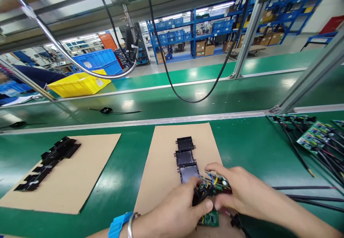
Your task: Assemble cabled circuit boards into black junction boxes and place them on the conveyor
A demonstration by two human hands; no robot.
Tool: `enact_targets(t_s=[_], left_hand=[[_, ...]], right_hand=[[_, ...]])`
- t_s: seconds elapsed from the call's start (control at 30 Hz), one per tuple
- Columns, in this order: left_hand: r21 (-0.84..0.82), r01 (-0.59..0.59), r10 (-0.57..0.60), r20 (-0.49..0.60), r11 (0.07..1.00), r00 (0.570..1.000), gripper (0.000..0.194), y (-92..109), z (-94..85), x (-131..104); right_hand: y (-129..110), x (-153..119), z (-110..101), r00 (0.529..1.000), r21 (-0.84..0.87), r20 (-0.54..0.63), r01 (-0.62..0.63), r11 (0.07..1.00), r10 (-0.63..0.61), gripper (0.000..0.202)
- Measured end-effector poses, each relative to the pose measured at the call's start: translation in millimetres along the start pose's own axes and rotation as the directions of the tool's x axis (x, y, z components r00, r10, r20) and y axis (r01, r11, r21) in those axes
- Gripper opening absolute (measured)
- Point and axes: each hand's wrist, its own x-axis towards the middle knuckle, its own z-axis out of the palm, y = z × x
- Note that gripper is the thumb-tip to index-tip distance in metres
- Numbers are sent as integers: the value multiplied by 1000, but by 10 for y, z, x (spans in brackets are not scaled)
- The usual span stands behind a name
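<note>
My right hand (238, 189) grips a wired circuit board (221, 183) with blue and yellow leads on it, thumb below and fingers above. Closed on the near side of the same wired bundle is my left hand (177, 205); its fingers partly hide black parts (200, 195) that could be cables or plastic. Under the hands a second green board (212, 218) shows in part. Just beyond lie several black plastic housings in a row, the nearest housing (189, 173) partly behind my left fingers. They rest on a cardboard sheet (152, 180).
Another cardboard sheet (88, 173) on the left carries a row of black plastic parts (51, 163). Wired boards (313, 137) with black cables are piled at right. A metal rail (129, 124) crosses behind; a black cable (199, 101) hangs overhead. A yellow bin (80, 84) stands beyond, near a person's sleeve.
</note>
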Motion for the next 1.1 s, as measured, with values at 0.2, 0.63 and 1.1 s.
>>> enact_targets(t_s=[0.2,0.63,1.1], left_hand=[[501,4,-68,109,865,992,41,235,-394,-265],[538,-100,-38,238,837,971,36,-125,-926,-52],[596,-70,142,-75,800,987,30,-467,-677,-96]], right_hand=[[82,189,-314,970,206,240,-79,975,28,26],[101,485,100,962,347,226,-228,910,155,13],[-288,-324,276,961,-294,5,266,918,-277,25]])
